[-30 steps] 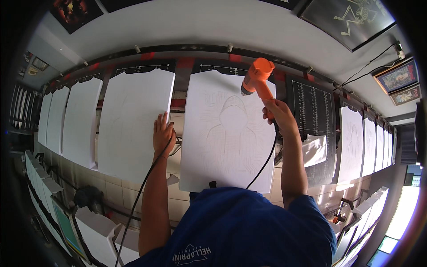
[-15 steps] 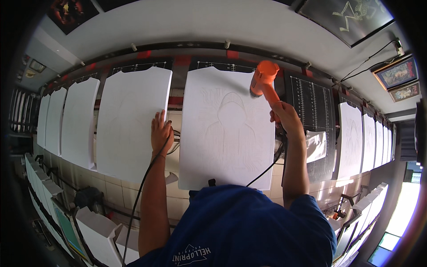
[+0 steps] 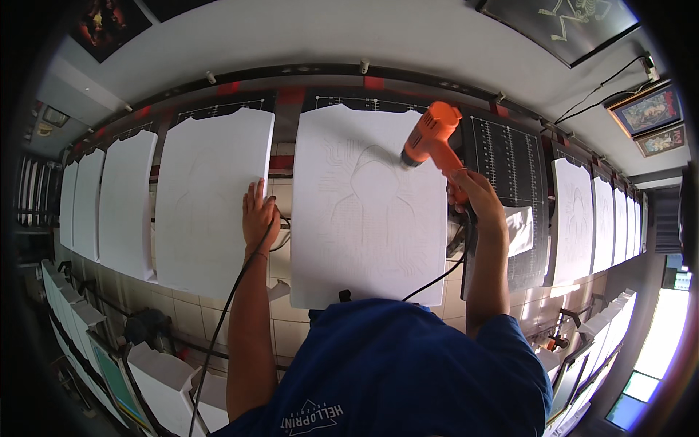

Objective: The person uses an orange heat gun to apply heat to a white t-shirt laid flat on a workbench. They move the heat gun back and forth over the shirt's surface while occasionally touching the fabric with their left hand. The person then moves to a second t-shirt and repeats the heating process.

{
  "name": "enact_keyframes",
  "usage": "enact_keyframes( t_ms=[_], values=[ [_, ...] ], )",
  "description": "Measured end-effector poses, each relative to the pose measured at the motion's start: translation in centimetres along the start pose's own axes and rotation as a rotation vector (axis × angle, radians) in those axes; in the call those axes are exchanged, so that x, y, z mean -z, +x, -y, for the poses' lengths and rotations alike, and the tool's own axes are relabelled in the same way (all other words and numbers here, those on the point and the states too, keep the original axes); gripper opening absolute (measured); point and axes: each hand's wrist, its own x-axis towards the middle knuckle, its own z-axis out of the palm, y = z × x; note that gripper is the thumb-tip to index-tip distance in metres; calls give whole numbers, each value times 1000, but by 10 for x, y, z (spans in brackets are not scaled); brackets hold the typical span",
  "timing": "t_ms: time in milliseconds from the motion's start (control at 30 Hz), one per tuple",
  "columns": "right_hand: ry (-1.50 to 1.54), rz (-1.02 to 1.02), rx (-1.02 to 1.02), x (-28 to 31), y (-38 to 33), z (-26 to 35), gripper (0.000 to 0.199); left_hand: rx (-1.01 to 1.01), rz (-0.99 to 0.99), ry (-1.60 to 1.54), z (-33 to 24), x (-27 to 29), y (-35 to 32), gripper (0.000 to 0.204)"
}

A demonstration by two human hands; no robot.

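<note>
My right hand [image 3: 477, 197] is closed round the handle of an orange heat gun [image 3: 431, 133]. Its dark nozzle points down and left, over the upper right of a white shirt panel [image 3: 320, 262] with a faint hooded-figure outline. To the left, my left hand [image 3: 258, 215] lies with fingers stretched on the right edge of another white panel [image 3: 207, 240], which bears a fainter outline. A black cord [image 3: 227, 306] runs up past the left wrist to the thumb side; whether the thumb pins it is hidden. More cord [image 3: 440, 277] crosses below the right hand.
A bare black board with white rulings [image 3: 502, 138] stands right of the middle panel, with a crumpled shiny sheet [image 3: 520, 231] on it. Several white panels [image 3: 125, 197] line both sides. Behind runs a dark rail [image 3: 306, 71]. Tiled floor [image 3: 291, 331] shows between boards.
The heat gun's nozzle has swung left and slightly down, nearer the outlined hood. My left hand stays on the panel edge. The whole view has shifted slightly.
</note>
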Motion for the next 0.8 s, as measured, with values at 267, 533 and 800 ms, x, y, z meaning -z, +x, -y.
enact_keyframes(
  t_ms=[267,533,800],
  values=[
    [-124,-114,76,1,-8,-13,28,-10,-25,1,-1,-3,3,14],
    [-43,14,-73,3,-31,-7,24,-8,-3,0,1,-4,0,16],
    [-83,-81,-9,-6,-45,-19,32,-8,17,21,0,-3,2,15]
  ],
)
